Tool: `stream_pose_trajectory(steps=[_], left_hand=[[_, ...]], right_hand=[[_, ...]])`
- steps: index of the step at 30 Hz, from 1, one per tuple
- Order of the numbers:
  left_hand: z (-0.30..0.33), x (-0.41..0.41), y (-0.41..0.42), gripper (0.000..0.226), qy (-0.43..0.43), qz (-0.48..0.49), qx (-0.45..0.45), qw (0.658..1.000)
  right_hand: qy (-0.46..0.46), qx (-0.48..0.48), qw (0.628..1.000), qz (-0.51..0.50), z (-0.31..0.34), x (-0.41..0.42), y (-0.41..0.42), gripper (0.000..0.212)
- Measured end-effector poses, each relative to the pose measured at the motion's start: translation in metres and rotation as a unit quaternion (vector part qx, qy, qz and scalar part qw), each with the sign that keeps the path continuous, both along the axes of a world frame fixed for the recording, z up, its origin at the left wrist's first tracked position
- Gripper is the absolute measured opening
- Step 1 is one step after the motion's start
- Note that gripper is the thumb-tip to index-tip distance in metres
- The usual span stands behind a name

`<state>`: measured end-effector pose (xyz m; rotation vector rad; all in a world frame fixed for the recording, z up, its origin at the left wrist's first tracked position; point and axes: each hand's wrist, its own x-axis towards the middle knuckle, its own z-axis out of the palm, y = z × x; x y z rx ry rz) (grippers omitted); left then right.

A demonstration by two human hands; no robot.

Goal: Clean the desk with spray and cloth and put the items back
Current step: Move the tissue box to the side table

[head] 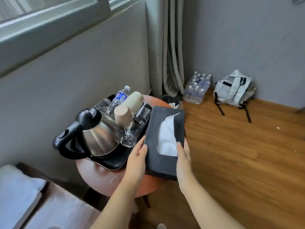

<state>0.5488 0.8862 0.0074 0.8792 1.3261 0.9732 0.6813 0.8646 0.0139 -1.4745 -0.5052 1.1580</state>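
A black tissue box (165,164) with white tissue showing through its slot is held over the right part of a small round brown table (102,177). My left hand (137,161) grips its left side and my right hand (183,159) grips its right side, thumb on top. On the table's left lies a black tray (115,162). It carries a steel kettle (100,138) with a black handle, two upturned beige cups (123,114), clear glasses (130,136) and water bottles (119,98). No spray or cloth is in view.
A bin (173,100) stands behind the table by the grey curtain (165,47). A pack of water bottles (197,88) and a pale backpack (232,90) lie on the wooden floor by the far wall. A white towel (16,190) lies on furniture at the lower left.
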Motion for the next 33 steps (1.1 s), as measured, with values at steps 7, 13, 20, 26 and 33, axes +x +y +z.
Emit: stream_pose_trajectory(steps=[7, 13, 20, 26, 33], left_hand=[[-0.03, 0.0, 0.037, 0.033, 0.01, -0.023, -0.024, 0.999], [-0.047, -0.003, 0.045, 0.037, 0.022, -0.026, -0.046, 0.998], [-0.051, -0.004, 0.053, 0.037, 0.059, -0.038, -0.036, 0.997], [-0.044, -0.002, 0.048, 0.035, 0.117, -0.032, -0.036, 0.992], [-0.03, -0.012, 0.01, 0.029, 0.194, -0.014, -0.043, 0.98]], right_hand=[[0.003, -0.023, 1.0, -0.016, -0.038, -0.004, 0.027, 0.05], [0.007, -0.056, 0.998, -0.008, -0.051, -0.006, 0.031, 0.051], [-0.006, -0.061, 0.998, -0.015, -0.05, -0.008, 0.037, 0.051], [-0.083, -0.097, 0.992, 0.004, -0.042, 0.003, 0.04, 0.047], [-0.176, -0.129, 0.97, 0.105, -0.038, 0.026, 0.016, 0.036]])
